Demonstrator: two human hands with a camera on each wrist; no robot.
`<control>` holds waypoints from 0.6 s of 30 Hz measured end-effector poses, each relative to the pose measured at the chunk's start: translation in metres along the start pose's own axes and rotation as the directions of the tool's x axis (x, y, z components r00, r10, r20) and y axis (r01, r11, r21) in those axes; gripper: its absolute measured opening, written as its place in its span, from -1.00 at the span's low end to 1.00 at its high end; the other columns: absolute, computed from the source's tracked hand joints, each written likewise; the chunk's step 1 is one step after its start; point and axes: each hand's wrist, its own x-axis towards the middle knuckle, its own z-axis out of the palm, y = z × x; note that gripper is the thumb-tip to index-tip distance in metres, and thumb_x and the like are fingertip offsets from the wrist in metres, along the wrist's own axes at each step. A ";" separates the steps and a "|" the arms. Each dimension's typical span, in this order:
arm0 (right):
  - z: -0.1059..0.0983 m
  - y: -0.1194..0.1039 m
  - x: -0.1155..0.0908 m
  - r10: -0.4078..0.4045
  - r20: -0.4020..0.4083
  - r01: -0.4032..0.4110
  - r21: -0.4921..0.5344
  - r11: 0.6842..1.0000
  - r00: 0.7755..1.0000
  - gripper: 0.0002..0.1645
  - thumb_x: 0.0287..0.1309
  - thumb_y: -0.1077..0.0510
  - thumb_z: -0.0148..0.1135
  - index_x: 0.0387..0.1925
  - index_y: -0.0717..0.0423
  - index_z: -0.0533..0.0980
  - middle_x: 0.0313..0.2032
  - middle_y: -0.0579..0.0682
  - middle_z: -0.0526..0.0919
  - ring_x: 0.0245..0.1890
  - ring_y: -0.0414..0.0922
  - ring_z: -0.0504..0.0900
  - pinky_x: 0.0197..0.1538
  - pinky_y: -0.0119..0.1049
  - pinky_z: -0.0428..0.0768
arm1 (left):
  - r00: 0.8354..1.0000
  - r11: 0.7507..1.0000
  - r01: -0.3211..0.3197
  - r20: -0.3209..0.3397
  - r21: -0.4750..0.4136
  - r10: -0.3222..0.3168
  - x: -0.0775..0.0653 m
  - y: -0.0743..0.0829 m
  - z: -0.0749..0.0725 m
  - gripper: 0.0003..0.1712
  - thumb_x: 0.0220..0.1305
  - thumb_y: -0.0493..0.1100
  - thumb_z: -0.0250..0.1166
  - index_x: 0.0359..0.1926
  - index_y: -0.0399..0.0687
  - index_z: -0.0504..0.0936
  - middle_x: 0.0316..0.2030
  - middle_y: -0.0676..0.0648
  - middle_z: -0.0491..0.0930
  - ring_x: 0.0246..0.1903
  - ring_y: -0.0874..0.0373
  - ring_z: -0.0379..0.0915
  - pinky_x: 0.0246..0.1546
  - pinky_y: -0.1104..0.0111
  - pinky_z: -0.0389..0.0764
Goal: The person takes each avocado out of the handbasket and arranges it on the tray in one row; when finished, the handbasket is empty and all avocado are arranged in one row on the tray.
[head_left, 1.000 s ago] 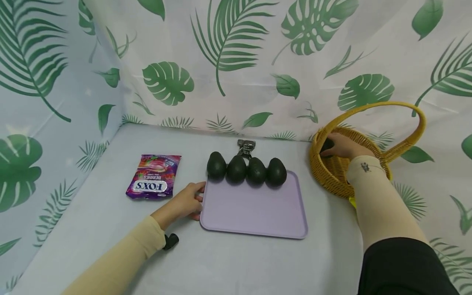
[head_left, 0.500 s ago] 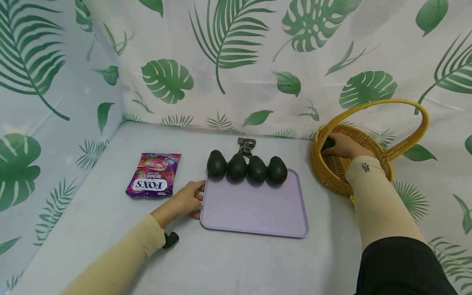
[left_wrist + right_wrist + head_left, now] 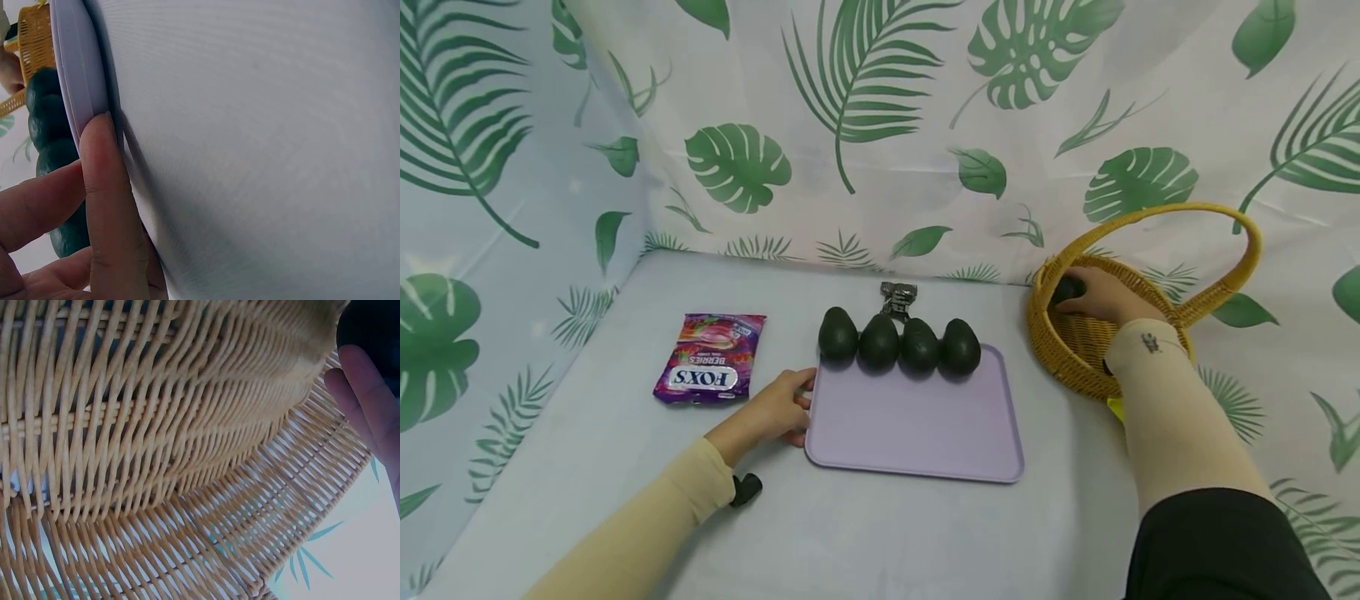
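Observation:
In the head view, my left hand (image 3: 773, 408) rests against the left edge of a lilac tray (image 3: 917, 429). Up close in the left wrist view, its fingers lie fairly straight, one fingertip touching the outside of the tray wall (image 3: 81, 69). Several dark green avocados (image 3: 878, 343) stand side by side along the tray's far edge. Inside a yellow wicker basket (image 3: 1075, 367) at the right, my right hand (image 3: 1101, 296) grips another dark avocado (image 3: 1067, 288). The right wrist view catches only part of that avocado (image 3: 375, 337), with fingers against it beside the woven wall.
A purple Fox's Berries candy bag (image 3: 711, 358) lies left of the tray. Behind the avocados sits a small dark wrapped piece (image 3: 898, 298). The basket's tall handle (image 3: 1251, 258) arches over its opening. Something yellow (image 3: 1116, 408) shows below the basket. Leaf-print cloth (image 3: 880, 217) lines the back.
The avocado in my right hand shows slightly more above the basket's inside than before. My left hand stays at the tray edge, and the row of avocados is unchanged.

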 end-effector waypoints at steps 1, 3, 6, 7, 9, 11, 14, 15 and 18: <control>-0.002 -0.001 -0.002 0.001 -0.006 -0.001 0.003 1.000 1.000 -0.03 0.24 -0.01 0.32 0.49 0.28 0.07 0.40 0.48 0.06 0.37 0.47 0.01 0.35 0.46 0.06 | 1.000 1.000 -0.002 0.002 0.002 0.002 0.000 0.000 0.000 0.07 -0.08 -0.62 0.17 0.52 -0.18 0.09 0.18 -0.22 0.25 -0.02 -0.04 0.35 -0.49 0.23 0.76; -0.004 -0.003 -0.007 -0.007 -0.021 0.007 -0.001 1.000 1.000 -0.05 0.24 -0.01 0.32 0.47 0.29 0.10 0.40 0.48 0.08 0.36 0.47 0.03 0.35 0.46 0.07 | 1.000 1.000 -0.003 0.003 0.007 0.003 0.000 0.000 0.001 0.07 -0.07 -0.62 0.17 0.53 -0.19 0.09 0.19 -0.22 0.25 -0.02 -0.05 0.34 -0.49 0.23 0.76; -0.008 -0.007 -0.013 -0.025 -0.047 0.025 0.000 1.000 0.999 -0.08 0.23 -0.01 0.33 0.45 0.27 0.15 0.40 0.45 0.09 0.36 0.45 0.05 0.35 0.44 0.09 | 1.000 1.000 -0.004 -0.001 0.016 0.004 0.000 0.000 0.001 0.06 -0.07 -0.62 0.17 0.53 -0.18 0.09 0.20 -0.21 0.25 -0.02 -0.04 0.35 -0.49 0.24 0.76; -0.010 -0.008 -0.015 -0.035 -0.056 0.035 0.001 0.999 0.998 -0.11 0.23 0.00 0.33 0.44 0.26 0.17 0.39 0.45 0.11 0.36 0.45 0.06 0.35 0.44 0.09 | 1.000 1.000 -0.005 -0.001 0.018 0.005 -0.001 0.000 0.001 0.06 -0.06 -0.62 0.17 0.53 -0.18 0.09 0.20 -0.21 0.25 -0.01 -0.04 0.35 -0.49 0.24 0.76; -0.012 -0.010 -0.019 -0.046 -0.071 0.046 -0.006 0.999 0.996 -0.14 0.24 0.00 0.33 0.42 0.24 0.20 0.39 0.43 0.14 0.36 0.43 0.09 0.34 0.42 0.12 | 1.000 1.000 -0.007 -0.002 0.018 0.007 -0.001 0.000 0.001 0.06 -0.07 -0.62 0.16 0.52 -0.19 0.09 0.20 -0.22 0.26 -0.01 -0.04 0.35 -0.49 0.24 0.76; -0.014 -0.011 -0.024 -0.054 -0.088 0.053 -0.012 0.999 0.995 -0.17 0.25 0.03 0.32 0.42 0.24 0.20 0.38 0.42 0.16 0.36 0.42 0.10 0.34 0.41 0.14 | 1.000 1.000 -0.007 0.000 0.014 0.007 -0.002 0.000 0.001 0.06 -0.06 -0.62 0.17 0.53 -0.19 0.09 0.19 -0.22 0.26 -0.02 -0.04 0.36 -0.49 0.24 0.76; -0.017 -0.013 -0.032 -0.055 -0.108 0.055 -0.005 0.998 0.993 -0.16 0.24 0.03 0.32 0.42 0.24 0.20 0.39 0.41 0.15 0.36 0.41 0.10 0.34 0.41 0.15 | 1.000 1.000 -0.002 0.009 0.008 0.002 -0.002 0.000 0.000 0.05 -0.04 -0.61 0.17 0.53 -0.19 0.08 0.18 -0.23 0.26 -0.04 -0.05 0.36 -0.49 0.23 0.76; -0.018 -0.014 -0.035 -0.057 -0.116 0.057 0.002 0.998 0.992 -0.15 0.24 0.05 0.32 0.43 0.25 0.19 0.40 0.41 0.15 0.37 0.41 0.09 0.34 0.41 0.14 | 1.000 1.000 -0.002 0.012 0.006 0.002 -0.003 0.000 0.000 0.04 -0.03 -0.61 0.17 0.53 -0.19 0.08 0.17 -0.23 0.26 -0.05 -0.05 0.36 -0.49 0.23 0.76; -0.020 -0.016 -0.045 -0.055 -0.137 0.059 0.022 0.998 0.989 -0.12 0.23 0.02 0.33 0.44 0.23 0.18 0.40 0.41 0.14 0.36 0.40 0.11 0.32 0.41 0.18 | 1.000 1.000 -0.004 0.023 0.000 0.004 -0.003 0.001 0.000 0.04 -0.02 -0.61 0.17 0.53 -0.20 0.07 0.16 -0.24 0.26 -0.06 -0.05 0.35 -0.49 0.23 0.76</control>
